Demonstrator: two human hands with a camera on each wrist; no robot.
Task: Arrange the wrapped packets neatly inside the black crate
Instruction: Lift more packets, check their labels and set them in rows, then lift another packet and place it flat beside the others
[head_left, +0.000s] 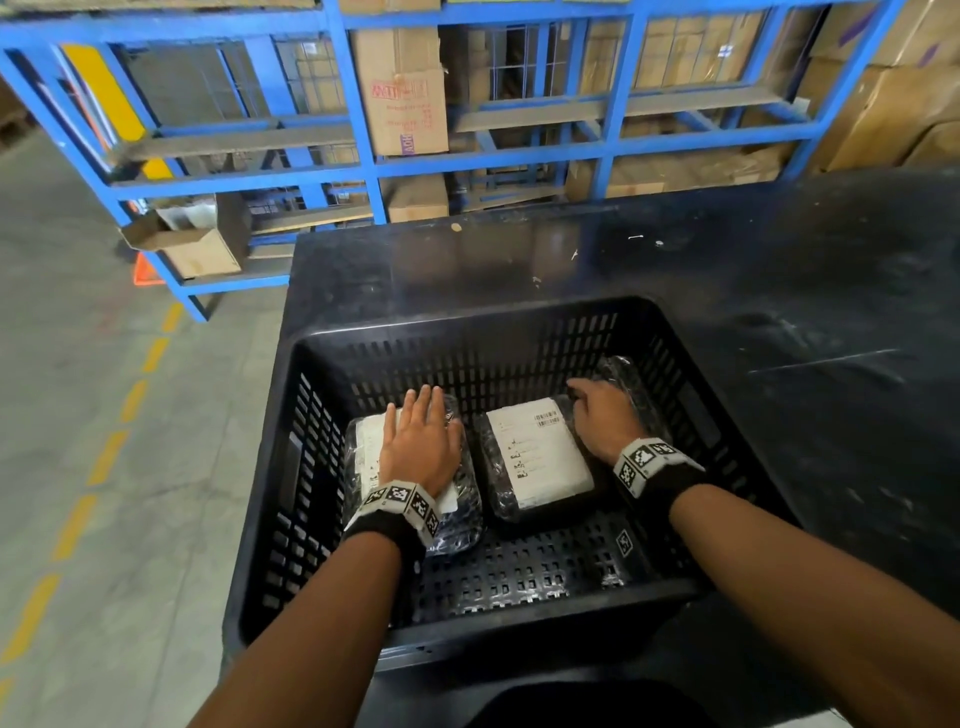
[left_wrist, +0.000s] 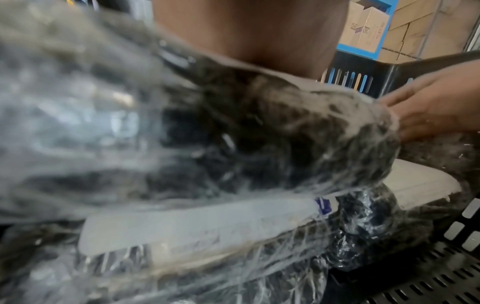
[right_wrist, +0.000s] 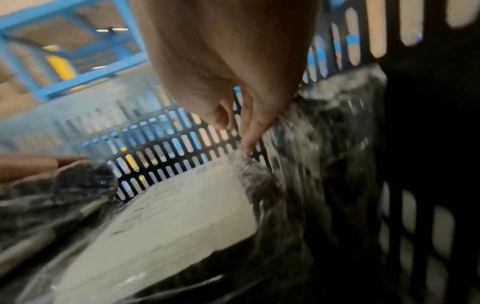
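The black slotted crate (head_left: 332, 415) stands on a black table (head_left: 779, 312) and holds three plastic-wrapped packets with white labels. My left hand (head_left: 421, 441) lies flat, fingers straight, on the left packet (head_left: 366, 441), seen close up in the left wrist view (left_wrist: 207, 226). The middle packet (head_left: 540, 457) lies flat beside it, untouched. My right hand (head_left: 602, 421) curls its fingers (right_wrist: 249, 133) over the inner edge of the third packet (head_left: 631, 379), which leans against the crate's right wall (right_wrist: 324, 144). Much of that packet is hidden under the hand.
The front strip of the crate floor (head_left: 519, 582) is bare. Blue steel racks (head_left: 363, 130) with cardboard boxes (head_left: 405, 98) stand behind the table. A concrete floor with a dashed yellow line (head_left: 109, 457) runs along the left.
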